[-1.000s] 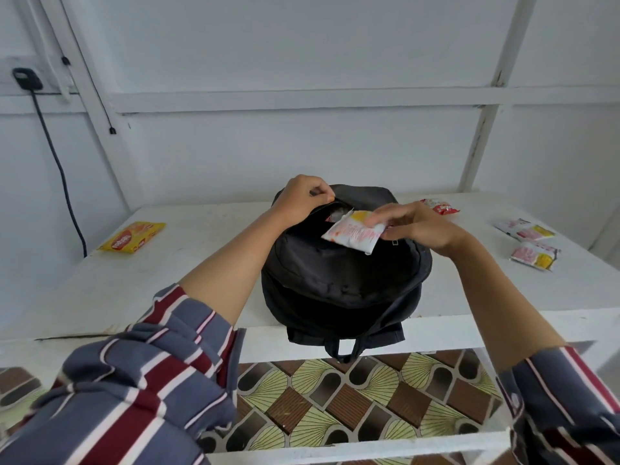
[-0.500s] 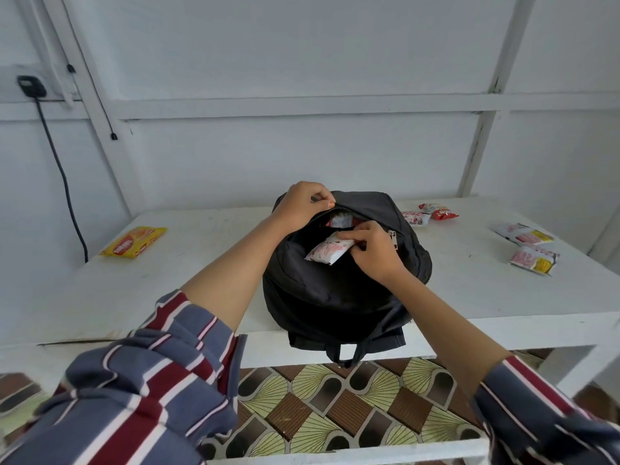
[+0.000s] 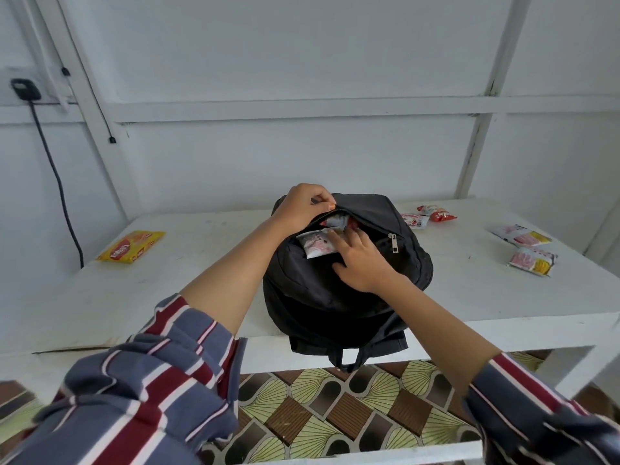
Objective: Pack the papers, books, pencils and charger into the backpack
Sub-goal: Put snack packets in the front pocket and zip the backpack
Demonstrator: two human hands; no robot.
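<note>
Left grip [image 3: 302, 209] pinches the top edge of the backpack [image 3: 335, 307] mouth, thumb and forefinger pressed together on the cloth, holding the mouth up. Right grip [image 3: 362, 263] is spread: fingers [image 3: 337, 237] lie flat on the right end of a white-and-red packet [image 3: 315, 246] and the thumb rests on the bag front just below it. The packet sits half in the mouth, left end showing, tilted a little. A second packet [image 3: 335, 221] (silver and red, mostly hidden) is deeper inside, just behind the first one. Zipper pull [image 3: 393, 244] hangs on the bag front, just right of the right grip's fingers.

The backpack lies on a white counter [image 3: 167, 297], near the front edge, with its straps [image 3: 349, 360] hanging over that edge. Left of the backpack, well apart: a yellow packet [image 3: 131, 251] lying flat. Behind and right of the backpack: two small red-and-white packets [image 3: 426, 216] touching each other. Further right of the backpack: two pink-and-yellow packets [image 3: 526, 250], near each other. Far left of the backpack, up on the wall: a black plug [image 3: 25, 90] with a cable [image 3: 60, 182] running down. Both arms wear rolled-up striped sleeves [image 3: 151, 391]. Patterned floor tiles [image 3: 335, 414] show below the counter.
</note>
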